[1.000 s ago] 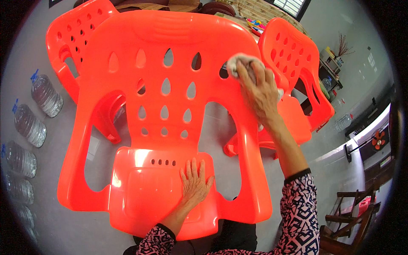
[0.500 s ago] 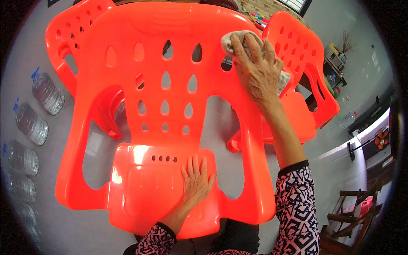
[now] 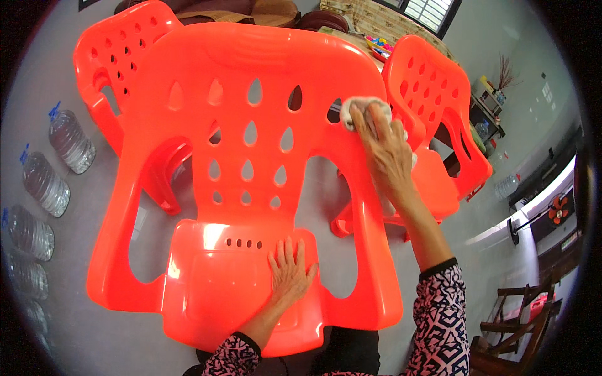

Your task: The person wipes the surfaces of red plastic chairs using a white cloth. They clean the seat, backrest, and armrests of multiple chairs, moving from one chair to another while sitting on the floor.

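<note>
A red plastic armchair (image 3: 229, 288) with teardrop holes in its backrest stands right in front of me. My left hand (image 3: 291, 274) lies flat on the right part of its seat, fingers spread. My right hand (image 3: 384, 147) presses a pale cloth (image 3: 362, 114) against the right edge of the backrest, beside the outermost teardrop hole. The fingers are bent over the cloth, and part of it hangs out below the palm.
Similar red chairs stand behind, one at the left (image 3: 125, 47) and one at the right (image 3: 429, 88). Large clear water bottles (image 3: 72, 141) line the floor at the left. A dark wooden rack (image 3: 523, 319) is at the lower right, and a small shelf (image 3: 488, 109) stands farther back.
My right hand and the cloth have slid down the right edge of the backrest. The left hand stays on the seat. The whole view has shifted slightly.
</note>
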`<state>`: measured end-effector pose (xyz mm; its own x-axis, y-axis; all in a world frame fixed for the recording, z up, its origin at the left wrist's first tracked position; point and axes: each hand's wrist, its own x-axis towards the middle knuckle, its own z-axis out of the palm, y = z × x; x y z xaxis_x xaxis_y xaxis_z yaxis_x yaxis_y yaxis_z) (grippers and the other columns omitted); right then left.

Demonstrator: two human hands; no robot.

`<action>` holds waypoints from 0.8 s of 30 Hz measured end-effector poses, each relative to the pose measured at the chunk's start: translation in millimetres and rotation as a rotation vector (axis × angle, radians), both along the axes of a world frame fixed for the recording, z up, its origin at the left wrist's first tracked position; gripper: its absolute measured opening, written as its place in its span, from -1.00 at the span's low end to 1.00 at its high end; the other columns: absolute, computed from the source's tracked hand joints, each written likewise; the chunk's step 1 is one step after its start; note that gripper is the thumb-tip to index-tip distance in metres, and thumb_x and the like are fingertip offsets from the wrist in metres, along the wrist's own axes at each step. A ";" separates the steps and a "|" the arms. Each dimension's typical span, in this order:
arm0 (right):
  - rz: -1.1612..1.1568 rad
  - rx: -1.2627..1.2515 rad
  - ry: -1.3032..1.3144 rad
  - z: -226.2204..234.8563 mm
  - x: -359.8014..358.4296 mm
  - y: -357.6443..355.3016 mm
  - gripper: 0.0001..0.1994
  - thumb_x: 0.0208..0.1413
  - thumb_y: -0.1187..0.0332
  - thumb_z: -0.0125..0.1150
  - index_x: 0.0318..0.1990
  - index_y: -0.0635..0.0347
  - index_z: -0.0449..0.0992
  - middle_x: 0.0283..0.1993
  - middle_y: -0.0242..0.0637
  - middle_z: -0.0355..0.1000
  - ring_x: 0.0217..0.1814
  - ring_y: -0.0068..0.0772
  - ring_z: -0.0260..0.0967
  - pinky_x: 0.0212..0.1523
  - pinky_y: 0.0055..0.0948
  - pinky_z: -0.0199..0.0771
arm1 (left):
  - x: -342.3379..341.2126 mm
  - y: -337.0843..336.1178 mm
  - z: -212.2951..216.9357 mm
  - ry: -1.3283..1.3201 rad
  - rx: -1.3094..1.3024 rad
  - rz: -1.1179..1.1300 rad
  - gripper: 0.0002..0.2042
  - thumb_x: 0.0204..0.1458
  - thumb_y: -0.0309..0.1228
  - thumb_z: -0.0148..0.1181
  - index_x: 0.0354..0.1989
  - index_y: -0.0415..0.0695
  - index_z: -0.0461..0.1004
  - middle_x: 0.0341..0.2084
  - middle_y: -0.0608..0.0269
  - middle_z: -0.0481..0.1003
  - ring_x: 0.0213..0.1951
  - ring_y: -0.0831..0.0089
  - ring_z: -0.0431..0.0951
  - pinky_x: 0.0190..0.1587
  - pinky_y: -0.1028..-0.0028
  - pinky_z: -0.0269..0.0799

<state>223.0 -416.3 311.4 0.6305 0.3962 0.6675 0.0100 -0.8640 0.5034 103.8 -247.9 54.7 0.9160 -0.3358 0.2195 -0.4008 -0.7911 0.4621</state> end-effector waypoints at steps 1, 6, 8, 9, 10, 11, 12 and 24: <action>0.006 0.002 -0.039 8.2 9.5 4.4 -0.44 0.00 0.46 0.06 0.23 -0.12 0.31 0.14 -0.42 0.22 -0.22 -0.21 0.28 -0.35 -0.37 0.51 | -0.8 -1.2 1.7 0.005 0.000 -0.002 -0.27 0.13 0.01 0.02 0.33 -0.26 0.06 0.33 -0.25 -0.04 0.35 -0.14 -0.08 0.27 -0.20 -0.17; 0.025 0.056 -0.145 43.8 53.3 31.4 -0.39 -0.02 0.51 0.04 0.27 -0.13 0.27 0.21 -0.38 0.20 -0.15 -0.17 0.30 -0.28 -0.29 0.52 | -4.3 -2.0 2.8 0.026 -0.021 -0.007 -0.27 0.13 0.00 0.02 0.32 -0.29 0.07 0.32 -0.26 -0.03 0.34 -0.15 -0.06 0.26 -0.20 -0.16; -0.001 0.062 -0.154 47.5 55.9 34.1 -0.46 0.01 0.44 0.04 0.24 -0.09 0.29 0.14 -0.39 0.24 -0.14 -0.18 0.30 -0.31 -0.34 0.50 | -4.5 -3.5 3.8 0.031 -0.024 -0.006 -0.28 0.12 0.00 0.03 0.31 -0.29 0.08 0.31 -0.27 -0.02 0.34 -0.15 -0.05 0.25 -0.21 -0.15; -0.014 0.063 -0.159 48.8 55.9 34.1 -0.48 0.03 0.41 0.03 0.22 -0.06 0.30 0.10 -0.40 0.26 -0.14 -0.19 0.30 -0.32 -0.36 0.50 | -4.8 -5.5 5.1 0.026 -0.024 -0.006 -0.28 0.12 0.00 0.04 0.31 -0.29 0.08 0.31 -0.27 -0.01 0.34 -0.15 -0.04 0.25 -0.20 -0.14; 0.024 0.038 -0.180 41.4 56.0 30.6 -0.47 0.01 0.40 0.06 0.22 -0.06 0.30 0.13 -0.37 0.25 -0.09 -0.15 0.28 -0.28 -0.32 0.48 | -4.2 -4.5 6.0 0.018 -0.020 0.000 -0.28 0.11 0.00 0.04 0.31 -0.28 0.09 0.31 -0.27 -0.01 0.34 -0.15 -0.04 0.25 -0.20 -0.14; 0.061 0.014 -0.202 26.6 53.5 21.6 -0.45 -0.02 0.40 0.10 0.22 -0.05 0.31 0.16 -0.34 0.23 -0.04 -0.12 0.25 -0.23 -0.27 0.46 | -3.8 -2.9 6.9 0.011 -0.015 0.002 -0.28 0.11 0.00 0.05 0.30 -0.28 0.09 0.30 -0.27 0.00 0.34 -0.15 -0.04 0.25 -0.20 -0.14; 0.097 -0.015 -0.220 14.3 47.4 14.7 -0.44 -0.04 0.40 0.13 0.22 -0.05 0.31 0.18 -0.32 0.22 0.00 -0.08 0.23 -0.19 -0.23 0.44 | -3.6 -2.6 6.1 0.007 -0.014 0.001 -0.28 0.11 0.00 0.06 0.30 -0.28 0.10 0.30 -0.27 0.00 0.34 -0.15 -0.04 0.25 -0.20 -0.14; 0.247 0.267 0.290 -40.6 -55.8 -18.7 -0.45 -0.10 0.44 0.26 0.14 -0.18 0.44 0.17 -0.38 0.24 -0.12 -0.13 0.23 -0.21 -0.26 0.42 | -1.8 -3.4 1.7 0.012 -0.051 0.003 -0.29 0.08 -0.04 0.10 0.30 -0.27 0.10 0.31 -0.26 -0.03 0.34 -0.16 -0.07 0.26 -0.23 -0.17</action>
